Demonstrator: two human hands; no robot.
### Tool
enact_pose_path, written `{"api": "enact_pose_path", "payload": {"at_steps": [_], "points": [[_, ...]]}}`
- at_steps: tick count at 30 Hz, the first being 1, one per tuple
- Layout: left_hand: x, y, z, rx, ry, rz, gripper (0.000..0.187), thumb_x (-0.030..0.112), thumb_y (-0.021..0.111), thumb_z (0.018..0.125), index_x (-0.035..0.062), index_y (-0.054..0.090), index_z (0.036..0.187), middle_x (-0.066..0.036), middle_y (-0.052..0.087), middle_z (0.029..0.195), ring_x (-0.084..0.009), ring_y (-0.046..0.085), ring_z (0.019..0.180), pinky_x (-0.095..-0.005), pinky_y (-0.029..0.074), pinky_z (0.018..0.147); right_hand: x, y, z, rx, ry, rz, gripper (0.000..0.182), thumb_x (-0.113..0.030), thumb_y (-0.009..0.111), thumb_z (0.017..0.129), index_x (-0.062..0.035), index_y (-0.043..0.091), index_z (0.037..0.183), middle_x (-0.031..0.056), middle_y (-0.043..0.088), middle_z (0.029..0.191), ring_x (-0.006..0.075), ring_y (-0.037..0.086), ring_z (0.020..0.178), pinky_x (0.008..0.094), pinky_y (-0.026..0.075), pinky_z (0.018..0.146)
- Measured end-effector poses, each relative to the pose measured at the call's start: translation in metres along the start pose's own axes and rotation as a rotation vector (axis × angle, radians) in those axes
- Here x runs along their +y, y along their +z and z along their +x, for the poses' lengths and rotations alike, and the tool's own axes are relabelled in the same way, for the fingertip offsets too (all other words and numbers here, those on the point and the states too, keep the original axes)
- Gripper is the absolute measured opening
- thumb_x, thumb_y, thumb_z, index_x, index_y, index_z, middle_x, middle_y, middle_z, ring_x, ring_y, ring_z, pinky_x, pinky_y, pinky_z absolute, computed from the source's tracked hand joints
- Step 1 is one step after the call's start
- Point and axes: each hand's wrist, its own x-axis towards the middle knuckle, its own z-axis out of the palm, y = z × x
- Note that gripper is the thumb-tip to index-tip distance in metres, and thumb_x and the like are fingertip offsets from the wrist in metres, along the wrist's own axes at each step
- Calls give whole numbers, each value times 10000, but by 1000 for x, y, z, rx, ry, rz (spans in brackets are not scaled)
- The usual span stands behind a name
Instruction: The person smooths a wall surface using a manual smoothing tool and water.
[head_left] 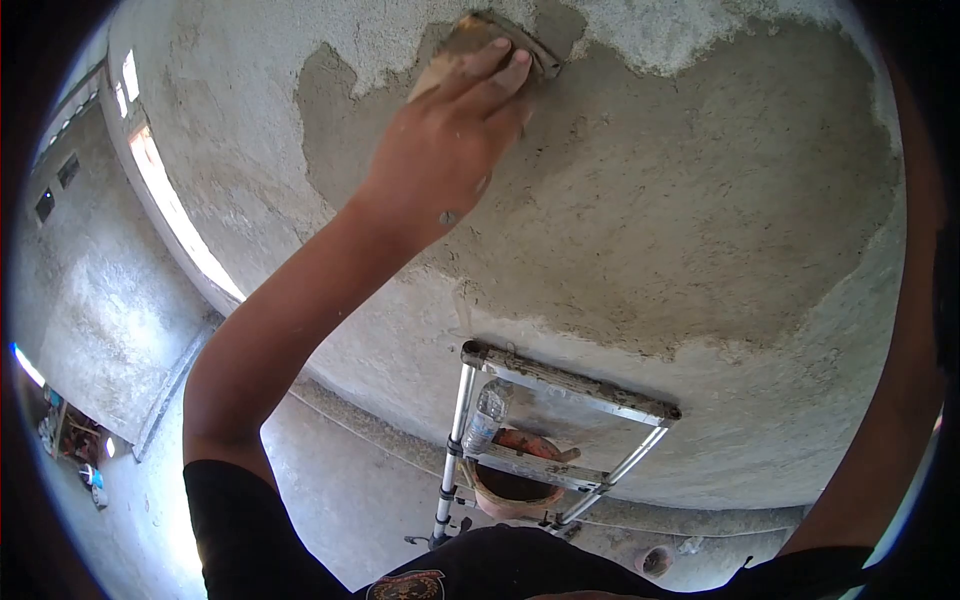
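High on the wall, my left hand (445, 125) grips a plastering float (468, 38), its fingers bent over the tool. The float lies against the upper edge of a darker patch of damp plaster (690, 200), which spreads right from there. Bits of mortar stick to my left wrist. Along the right edge runs my raised right arm (880, 430); its hand is out of the frame.
Below me stands an aluminium ladder (575, 385) close to the wall. A clear plastic bottle (487, 415) and an orange-brown bucket (515, 505) show by its rungs. A small round container (655, 562) lies on the floor. A narrow window opening (175, 210) is at left.
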Motion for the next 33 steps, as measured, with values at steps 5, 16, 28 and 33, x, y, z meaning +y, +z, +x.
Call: {"api": "enact_pose_path", "payload": {"at_steps": [5, 16, 28, 33], "points": [[10, 8, -23, -94, 126, -100, 284, -97, 586, 769, 21, 691, 1005, -111, 620, 1309, -268, 491, 1335, -446, 462, 1089, 7, 4, -1, 8, -41, -12, 506, -387, 721, 863, -73, 584, 1235, 150, 525, 1381, 351, 459, 1310, 460, 365, 1113], [7, 10, -6, -25, 36, -147, 242, -136, 600, 710, 36, 669, 866, -131, 626, 1294, -300, 496, 1329, -441, 480, 1072, -3, 3, 1, 10, 35, -51, 494, -385, 701, 882, -75, 577, 1246, 160, 526, 1373, 352, 472, 1287, 457, 375, 1106], [-17, 0, -14, 132, -216, -174, 617, -161, 534, 704, 59, 607, 1276, -152, 609, 1315, -323, 518, 1299, -391, 506, 1036, -25, -21, 0, -23, 80, 63, 493, -386, 700, 877, -70, 576, 1235, 157, 540, 1350, 351, 482, 1273, 455, 372, 1107], [-1, 17, -22, 23, -86, -15, 589, -146, 549, 698, 10, 604, 1264, -162, 589, 1336, -326, 511, 1306, -397, 508, 1026, -5, -32, 9, -204, 8, 192, 452, -354, 703, 884, -75, 582, 1220, 158, 538, 1352, 350, 478, 1284, 450, 376, 1105]]}}
